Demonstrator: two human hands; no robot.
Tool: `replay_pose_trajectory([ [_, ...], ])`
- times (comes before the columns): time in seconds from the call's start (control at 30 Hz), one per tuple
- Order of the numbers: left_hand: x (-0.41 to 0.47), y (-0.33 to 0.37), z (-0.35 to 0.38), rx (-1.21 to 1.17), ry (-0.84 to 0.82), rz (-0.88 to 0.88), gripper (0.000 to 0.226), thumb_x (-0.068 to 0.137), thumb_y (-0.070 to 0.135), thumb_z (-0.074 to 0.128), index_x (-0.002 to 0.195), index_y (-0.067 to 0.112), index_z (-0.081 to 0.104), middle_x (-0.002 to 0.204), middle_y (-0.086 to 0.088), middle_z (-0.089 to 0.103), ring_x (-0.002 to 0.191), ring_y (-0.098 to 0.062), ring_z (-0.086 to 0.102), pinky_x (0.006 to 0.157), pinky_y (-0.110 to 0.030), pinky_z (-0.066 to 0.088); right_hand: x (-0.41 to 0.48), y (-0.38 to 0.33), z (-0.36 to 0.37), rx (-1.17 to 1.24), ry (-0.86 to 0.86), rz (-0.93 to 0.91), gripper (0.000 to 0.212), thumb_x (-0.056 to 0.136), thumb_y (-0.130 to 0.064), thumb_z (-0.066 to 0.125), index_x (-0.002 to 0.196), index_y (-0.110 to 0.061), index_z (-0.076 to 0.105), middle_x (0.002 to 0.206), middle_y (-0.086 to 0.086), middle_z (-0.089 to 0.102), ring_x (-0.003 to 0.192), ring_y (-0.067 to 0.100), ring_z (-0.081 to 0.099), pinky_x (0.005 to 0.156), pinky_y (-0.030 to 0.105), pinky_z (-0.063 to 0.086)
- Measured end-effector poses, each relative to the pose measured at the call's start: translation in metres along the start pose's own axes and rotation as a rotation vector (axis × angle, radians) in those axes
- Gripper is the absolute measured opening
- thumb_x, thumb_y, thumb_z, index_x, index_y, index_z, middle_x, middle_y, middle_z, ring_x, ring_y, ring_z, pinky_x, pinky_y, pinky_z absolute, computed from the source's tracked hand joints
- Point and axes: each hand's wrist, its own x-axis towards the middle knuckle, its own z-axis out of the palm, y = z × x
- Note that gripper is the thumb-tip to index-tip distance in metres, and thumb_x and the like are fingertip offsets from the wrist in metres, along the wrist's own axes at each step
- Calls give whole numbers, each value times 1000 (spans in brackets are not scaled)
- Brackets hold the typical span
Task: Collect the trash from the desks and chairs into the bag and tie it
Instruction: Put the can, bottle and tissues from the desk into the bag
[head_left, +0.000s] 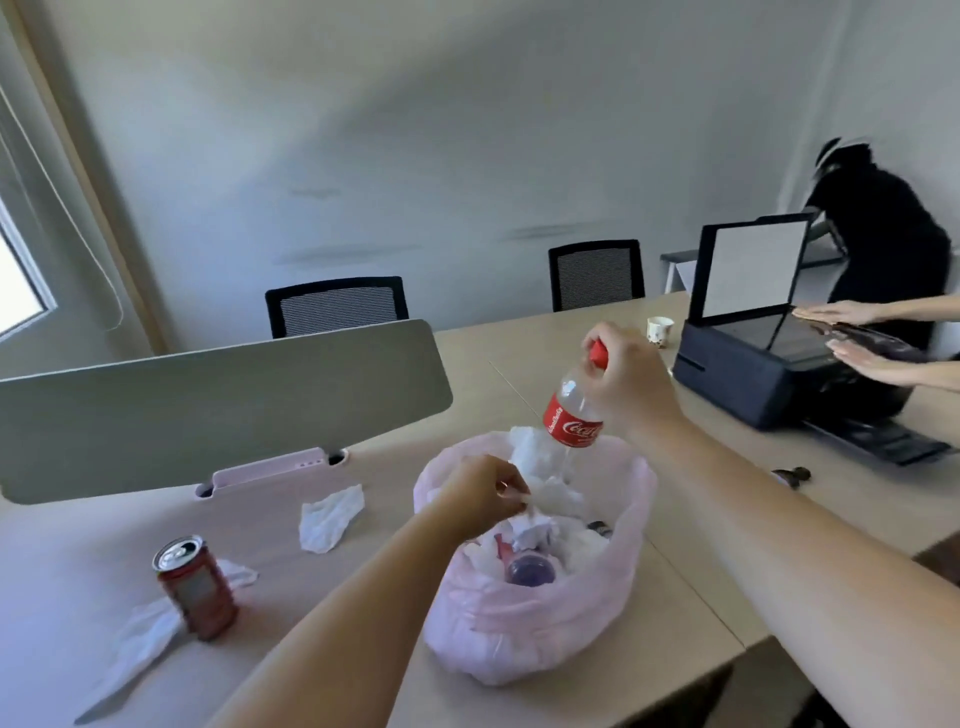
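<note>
Now, the can (195, 587) and a tissue (330, 517) wait on the desk (78, 582) at the bag's (540, 629) nine o'clock. Your left hand (480, 493) pinches a white scrap (527, 506) over its mouth, likely to drop it. At twelve o'clock your right hand (631, 374) grips the bottle (571, 421) by the neck, base down, ready to go in.

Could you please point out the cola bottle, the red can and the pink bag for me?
cola bottle (571, 423): head view, on its red label.
red can (200, 595): head view, on its side wall.
pink bag (545, 623): head view, on its near outer wall.
</note>
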Motion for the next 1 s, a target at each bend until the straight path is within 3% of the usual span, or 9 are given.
replay_pose_trajectory([
  [0.1, 1, -14, 17, 2, -30, 17, 14, 80, 32, 67, 93, 35, 70, 110, 10, 63, 92, -1, 52, 82, -16, 39, -21, 7, 14, -72, -122, -57, 13, 82, -15, 57, 94, -10, 58, 96, 8, 55, 79, 27, 56, 71, 33, 50],
  [0.23, -4, -45, 13, 76, 284, -145, 21, 81, 35, 61, 99, 42, 67, 127, 9, 49, 118, -14, 42, 97, -28, 34, -40, 13, 38, -88, -279, -96, 15, 82, -12, 55, 96, -8, 59, 95, 9, 54, 80, 27, 56, 71, 35, 50],
  [0.3, -10, -61, 12, 221, 209, -319, 32, 81, 45, 58, 113, 46, 60, 148, 0, 30, 132, -24, 32, 108, -40, 32, -49, 14, 55, -94, -346, -131, 15, 81, -11, 55, 95, -8, 59, 96, 8, 53, 81, 26, 55, 68, 33, 47],
  [0.37, -16, -72, 15, 208, 33, -487, 47, 80, 51, 58, 127, 45, 50, 156, -7, 11, 133, -28, 36, 105, -39, 37, -59, 13, 72, -111, -427, -189, 14, 81, -10, 54, 94, -7, 57, 97, 7, 52, 84, 25, 53, 64, 30, 42],
  [0.43, -18, -76, 21, 32, -50, -549, 53, 83, 33, 60, 134, 34, 46, 151, -12, 25, 119, -25, 51, 87, -28, 45, -71, 14, 88, -142, -527, -250, 17, 82, -9, 54, 99, -9, 56, 102, 5, 51, 92, 24, 52, 66, 31, 44],
  [0.53, -20, -79, 24, -152, 55, -511, 56, 80, 4, 50, 135, 17, 50, 136, -8, 51, 115, -23, 54, 76, -22, 42, -89, 13, 112, -256, -663, -356, 29, 83, -9, 54, 112, -12, 54, 114, 4, 49, 103, 25, 50, 79, 36, 47],
  [0.7, -21, -85, -6, -73, 315, -465, 58, 79, 4, 52, 136, 14, 49, 133, -3, 53, 121, -21, 49, 87, -21, 37, -101, 16, 132, -285, -678, -478, 35, 80, -1, 48, 113, -13, 53, 121, 6, 48, 112, 28, 47, 79, 30, 20],
  [0.8, -27, -93, -17, -52, 385, -445, 58, 79, 3, 53, 136, 12, 49, 133, -4, 52, 121, -22, 48, 88, -21, 34, -98, 13, 134, -294, -715, -487, 35, 81, -2, 48, 114, -15, 52, 119, 6, 48, 113, 28, 46, 85, 32, 33],
  [1.0, -36, -109, -23, -24, 379, -462, 61, 79, 3, 53, 138, 16, 46, 137, -3, 49, 122, -21, 46, 87, -23, 36, -89, 18, 126, -471, -937, -380, 20, 81, -15, 51, 100, -19, 56, 120, 3, 50, 100, 29, 58, 65, 30, 35],
])
